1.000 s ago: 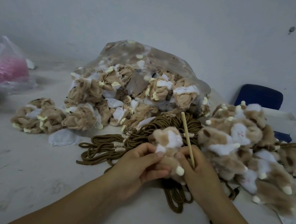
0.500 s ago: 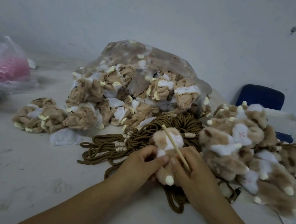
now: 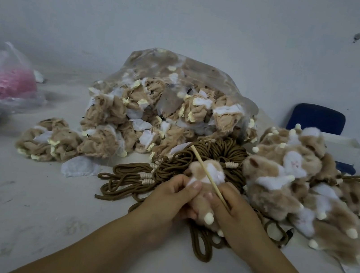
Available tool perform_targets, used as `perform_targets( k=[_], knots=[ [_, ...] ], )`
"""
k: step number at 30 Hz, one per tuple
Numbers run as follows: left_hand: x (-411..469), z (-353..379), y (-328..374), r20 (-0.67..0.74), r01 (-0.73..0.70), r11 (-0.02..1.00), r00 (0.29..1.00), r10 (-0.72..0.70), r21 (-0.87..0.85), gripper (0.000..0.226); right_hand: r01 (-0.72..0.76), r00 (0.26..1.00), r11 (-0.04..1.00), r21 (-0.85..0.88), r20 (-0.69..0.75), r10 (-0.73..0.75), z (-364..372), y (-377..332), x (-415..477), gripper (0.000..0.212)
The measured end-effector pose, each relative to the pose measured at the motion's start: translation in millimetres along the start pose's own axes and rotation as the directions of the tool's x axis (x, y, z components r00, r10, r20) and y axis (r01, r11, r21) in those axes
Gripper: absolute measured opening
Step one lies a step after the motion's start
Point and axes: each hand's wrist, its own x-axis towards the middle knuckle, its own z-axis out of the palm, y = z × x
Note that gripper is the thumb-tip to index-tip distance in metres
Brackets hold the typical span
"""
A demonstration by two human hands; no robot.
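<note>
white table (image 3: 45,209), left hand (image 3: 168,200) pinches plush toy (image 3: 217,173) at its 1 o'clock, right hand (image 3: 235,213) grips stick (image 3: 202,165) slanting to 11 o'clock across it.

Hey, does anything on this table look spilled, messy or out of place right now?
The clear bag gapes at the front and brown fabric skins spill out of it onto the table; one clump lies apart to its left. The brown cords sprawl in a loose tangle. Nothing looks damaged.
</note>
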Motion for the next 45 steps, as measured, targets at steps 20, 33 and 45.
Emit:
perform_targets(
  k=[20,33,45],
  knots=[
    [3,2,-6,-0.099,0.000,0.942,0.994,0.035,0.335,0.011,0.106,0.994,0.988,-0.114,-0.019,-0.108,-5,5,1,0.019],
    [6,-4,-7,-0.213,-0.007,0.916,0.972,0.101,0.401,0.005,0.172,0.985,0.946,-0.276,0.057,-0.162,-2,1,-1,0.032],
    [5,-5,6,0.065,0.251,0.946,0.968,-0.243,-0.204,0.022,0.135,0.987,0.935,-0.328,-0.043,-0.157,2,8,5,0.012]
  ],
)
